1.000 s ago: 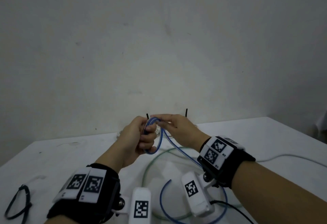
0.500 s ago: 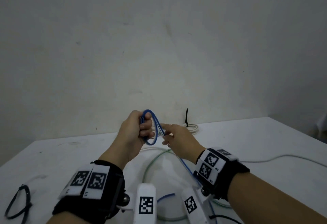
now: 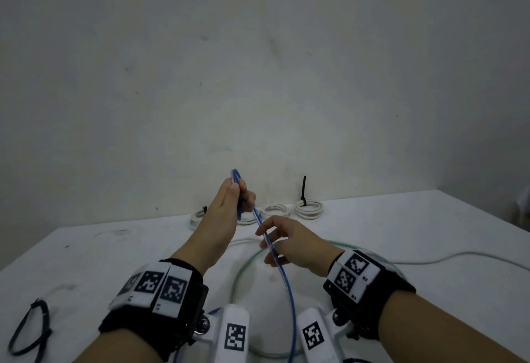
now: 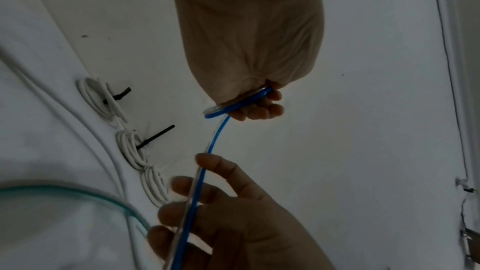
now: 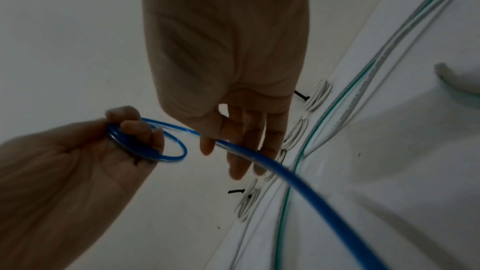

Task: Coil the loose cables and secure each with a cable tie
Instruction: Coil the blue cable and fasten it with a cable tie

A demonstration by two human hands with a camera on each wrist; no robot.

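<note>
Fingers (image 5: 135,128) of left hand (image 3: 226,204) curl round small blue cable (image 3: 282,273) coil, raised above desk (image 3: 401,219). Right hand (image 3: 292,245), fingers loose and fairly straight, cable's free length running through them toward desk. Tied white coils (image 3: 309,208) at far edge. Green cable (image 3: 238,273) loops below.

white table (image 3: 430,219) | pale scuffed wall (image 3: 258,75) behind it

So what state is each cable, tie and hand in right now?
Thin blue cable: partly coiled, the rest trailing loose.
Left hand: grips the blue loops.
Right hand: fingers relaxed, blue cable running across them.
White coiled cable bundles: tied.
Green-striped clear cable: loose.
Black cable ties: unused.
</note>
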